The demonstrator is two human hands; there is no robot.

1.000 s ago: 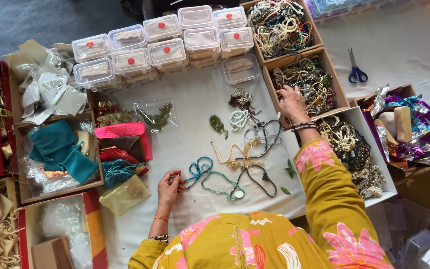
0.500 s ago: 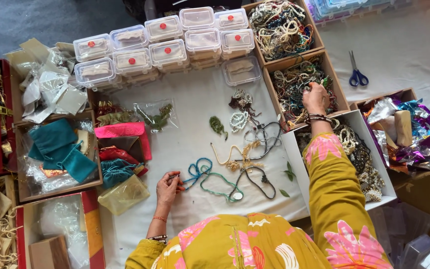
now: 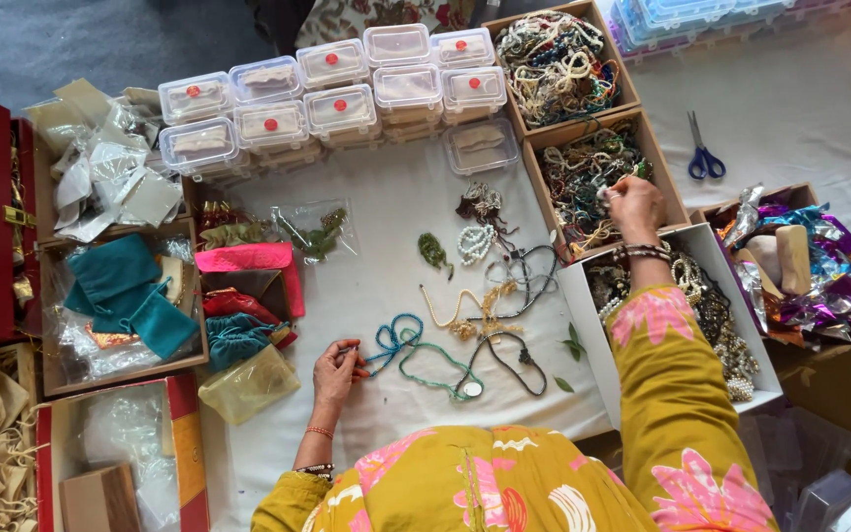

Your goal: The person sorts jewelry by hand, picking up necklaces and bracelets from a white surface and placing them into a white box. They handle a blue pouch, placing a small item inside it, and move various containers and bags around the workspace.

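— Head view: what's the big stuff?
— A white cloth [image 3: 396, 227], stacked clear boxes [image 3: 337, 94], a wooden tray of beaded necklaces [image 3: 593, 177].
— And the hands?
— Right hand [image 3: 635, 204] reaches into that tray, fingers curled; grip unclear. Left hand [image 3: 337, 369] pinches the blue-green bead strand [image 3: 416, 350] on the cloth.

Home jewellery workspace: bead boxes [image 3: 568, 64], pouches [image 3: 120, 291].

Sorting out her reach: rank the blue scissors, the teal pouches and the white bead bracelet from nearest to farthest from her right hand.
From the right hand:
1. Blue scissors, just beyond it on the white cloth.
2. White bead bracelet, toward the middle.
3. Teal pouches, in the far left box.
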